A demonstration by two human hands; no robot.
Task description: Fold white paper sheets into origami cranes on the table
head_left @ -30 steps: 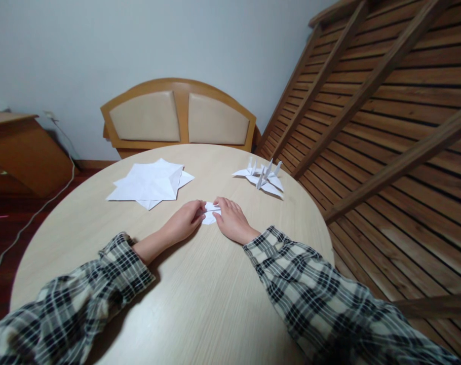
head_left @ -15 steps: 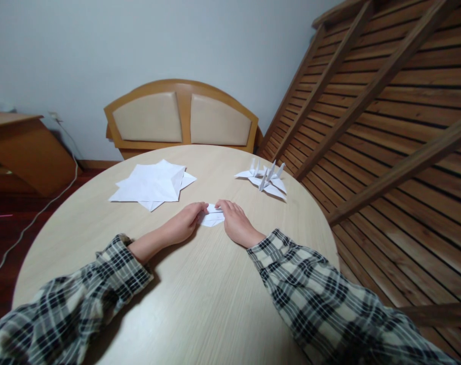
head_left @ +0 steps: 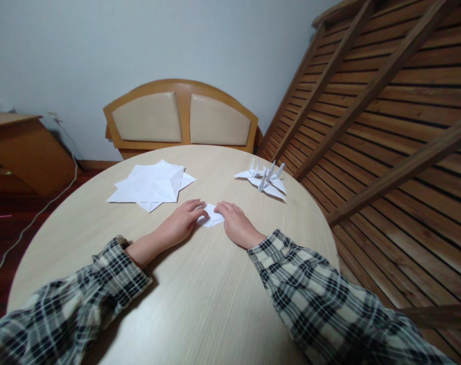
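A small folded piece of white paper (head_left: pixel 213 217) lies on the round table between my two hands. My right hand (head_left: pixel 238 225) holds its right side, fingers curled over the edge with the thumb on top. At the left side of the paper is my left hand (head_left: pixel 181 223), its fingers parted and the tips at or just over the edge. Whether those tips press on the paper is hard to tell. Parts of the paper's left and right edges are hidden under the fingers.
Creased white paper sheets (head_left: pixel 149 182) lie stacked at the table's back left. Several folded paper cranes (head_left: pixel 266 181) stand at the back right. Beyond the pale round table (head_left: pixel 200 294) are a wooden headboard (head_left: pixel 186 101) and, to the right, leaning wooden slats (head_left: pixel 386 126).
My left hand has loosened and shifted slightly left, its fingers spreading. The fold along the paper's upper part looks different, with a smoother white face showing. My right hand has barely moved.
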